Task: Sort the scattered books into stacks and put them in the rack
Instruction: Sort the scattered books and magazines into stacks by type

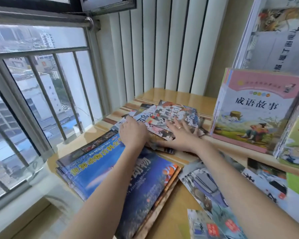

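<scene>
Fingers [188,125] of the right hand [181,135] spread flat on a heap of thin picture books [173,114] at the back of the surface [179,95]; the left hand [133,133] curls over the heap's left edge. One pink book [255,109] reading "成语故事" stands at right. A blue stack [100,169] reads "BAI KE QUAN SHU".

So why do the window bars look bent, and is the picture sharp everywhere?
In the head view, the wide-angle lens bows the window bars and blinds near the edges. Daylight from the window lights the scene evenly and puts a soft sheen on the table. The pink book reads clearly, while the loose books at bottom right look smeared.
</scene>
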